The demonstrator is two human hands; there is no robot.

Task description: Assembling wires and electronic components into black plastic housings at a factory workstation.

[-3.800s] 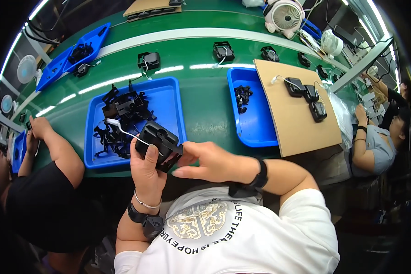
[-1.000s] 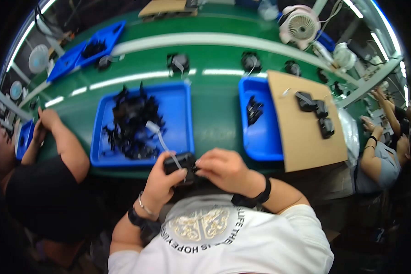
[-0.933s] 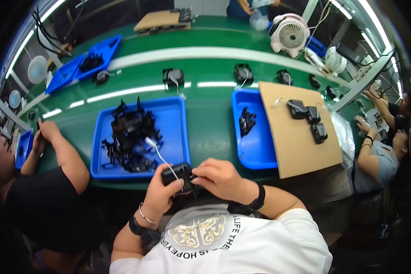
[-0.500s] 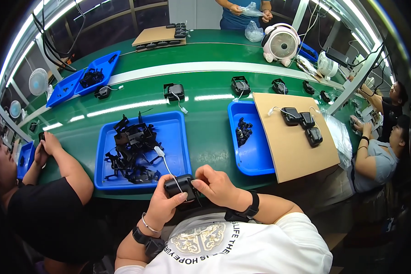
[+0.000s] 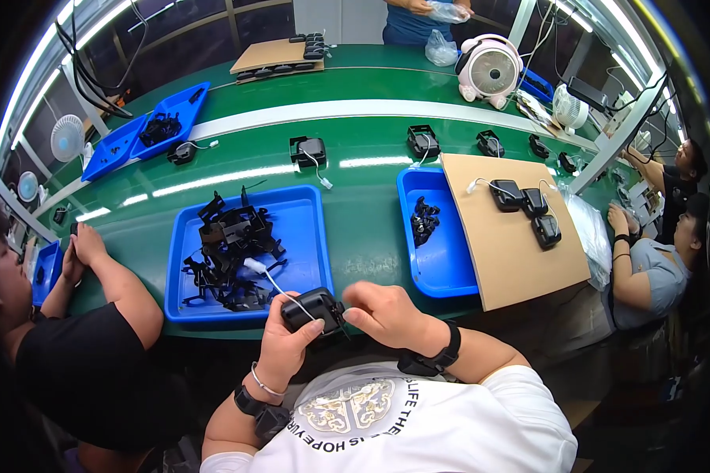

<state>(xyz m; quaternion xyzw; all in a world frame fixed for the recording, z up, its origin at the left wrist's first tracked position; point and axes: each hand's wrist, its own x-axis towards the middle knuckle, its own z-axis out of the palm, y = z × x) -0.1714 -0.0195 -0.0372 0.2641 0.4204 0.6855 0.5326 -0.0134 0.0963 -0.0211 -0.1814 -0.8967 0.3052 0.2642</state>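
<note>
My left hand (image 5: pixel 285 339) is closed round a small black box-shaped device (image 5: pixel 306 312), thumb across its front. A thin white cable with a white plug (image 5: pixel 255 266) runs over the device and hangs out above the tray. My right hand (image 5: pixel 386 314) is at the device's right end, fingers curled and thumb against a small black piece (image 5: pixel 338 309) there. Whether the fingertips pinch that piece is hard to make out. Just beyond my hands stands a blue tray (image 5: pixel 304 236) heaped with black plastic brackets (image 5: pixel 233 244).
To the right, a cardboard sheet (image 5: pixel 513 260) with several black devices overlaps a second blue tray (image 5: pixel 442 272) of small black parts. More devices (image 5: pixel 308 150) line the green bench (image 5: pixel 363 205). A co-worker (image 5: pixel 79 347) sits close on my left; others work at right and across. A pink-white fan (image 5: pixel 493 71) stands far right.
The device is tilted slightly more in my left hand, and its plug has swung left. My right hand has shifted a little to the right along the device's end.
</note>
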